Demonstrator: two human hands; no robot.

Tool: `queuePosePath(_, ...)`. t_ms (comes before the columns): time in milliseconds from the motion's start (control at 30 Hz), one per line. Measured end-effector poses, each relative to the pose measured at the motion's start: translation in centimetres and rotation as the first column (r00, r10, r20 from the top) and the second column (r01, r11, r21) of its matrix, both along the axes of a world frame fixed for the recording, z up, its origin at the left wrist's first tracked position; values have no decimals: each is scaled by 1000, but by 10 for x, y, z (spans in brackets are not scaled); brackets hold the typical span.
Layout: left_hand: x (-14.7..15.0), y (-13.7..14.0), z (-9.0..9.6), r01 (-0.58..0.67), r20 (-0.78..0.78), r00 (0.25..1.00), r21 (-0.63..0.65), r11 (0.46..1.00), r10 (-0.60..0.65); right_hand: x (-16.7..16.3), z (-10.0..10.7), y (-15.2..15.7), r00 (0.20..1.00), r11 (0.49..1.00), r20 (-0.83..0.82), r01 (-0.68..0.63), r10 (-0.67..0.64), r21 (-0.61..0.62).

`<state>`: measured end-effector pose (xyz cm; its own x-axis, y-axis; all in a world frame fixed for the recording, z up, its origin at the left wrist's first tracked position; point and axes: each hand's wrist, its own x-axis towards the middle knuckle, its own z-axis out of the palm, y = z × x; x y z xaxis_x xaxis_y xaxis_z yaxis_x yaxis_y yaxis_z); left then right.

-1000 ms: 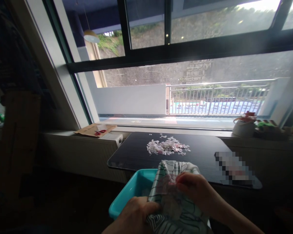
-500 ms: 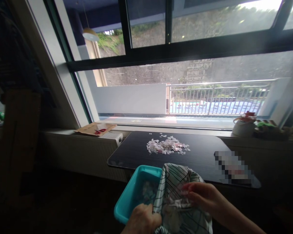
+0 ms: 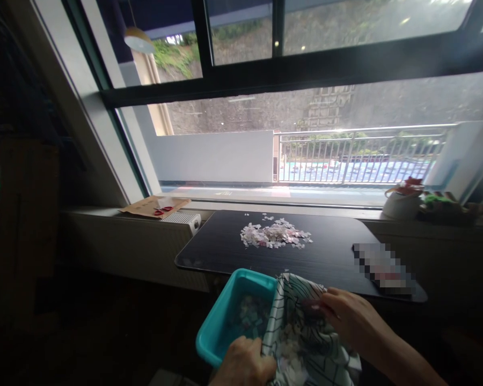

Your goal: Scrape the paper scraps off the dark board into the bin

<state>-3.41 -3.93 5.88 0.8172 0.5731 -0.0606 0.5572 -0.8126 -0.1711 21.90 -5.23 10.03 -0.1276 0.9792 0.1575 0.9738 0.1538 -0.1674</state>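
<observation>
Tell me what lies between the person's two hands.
The open patterned bag, with paper scraps inside, lies between the left hand and right hand, as the head view shows.

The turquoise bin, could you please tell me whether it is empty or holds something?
Not empty, but not full: pale scraps lie in the bottom of the turquoise bin, below bare inner walls.
</observation>
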Motion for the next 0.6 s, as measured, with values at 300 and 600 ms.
queuePosePath(300,-4,-14,-4,-65,34,997,-131,989,70,-28,-3,-1,997,988,66,-37,47,-148)
queuePosePath(600,-24,-8,-38,-186,51,980,-138,973,194,-30,-5,32,990,974,57,-118,131,-192)
